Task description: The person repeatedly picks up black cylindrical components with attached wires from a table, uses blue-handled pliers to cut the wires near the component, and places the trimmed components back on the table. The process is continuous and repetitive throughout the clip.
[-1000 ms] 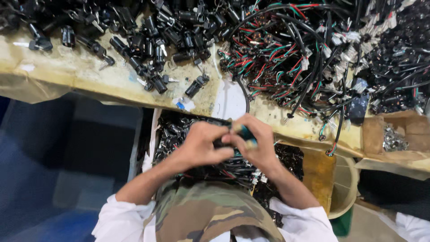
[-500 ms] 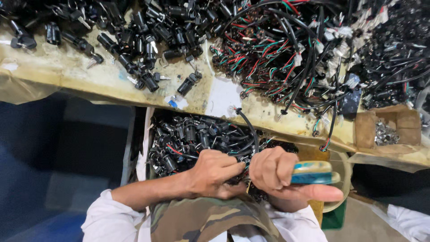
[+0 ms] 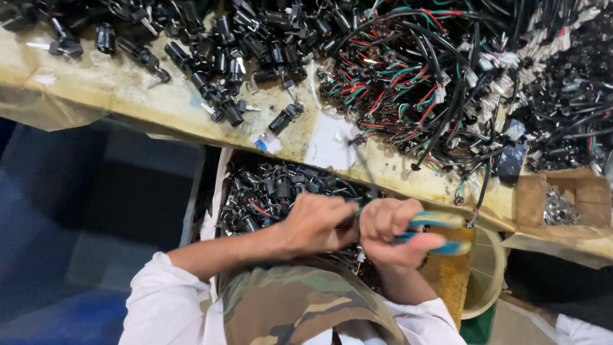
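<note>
My left hand (image 3: 316, 223) and my right hand (image 3: 386, 229) meet over my lap, above a box of small black parts (image 3: 268, 191). The right hand is closed around pliers with blue-green handles (image 3: 440, 231) that stick out to the right. My left hand's fingers are closed at the pliers' jaws, pinching a thin black wire (image 3: 365, 169) that rises toward the bench. What sits at the jaws is hidden by my fingers.
The worn yellow bench (image 3: 128, 89) carries black cylindrical parts with keys (image 3: 223, 57), a tangle of red, green and black wire harnesses (image 3: 415, 83), and a small cardboard box of metal bits (image 3: 562, 204). A cream bucket (image 3: 485, 275) stands at lower right.
My hands dropped from the bench edge toward my lap, then came together again. The pliers' handles now point right, and the wire is pulled taut upward.
</note>
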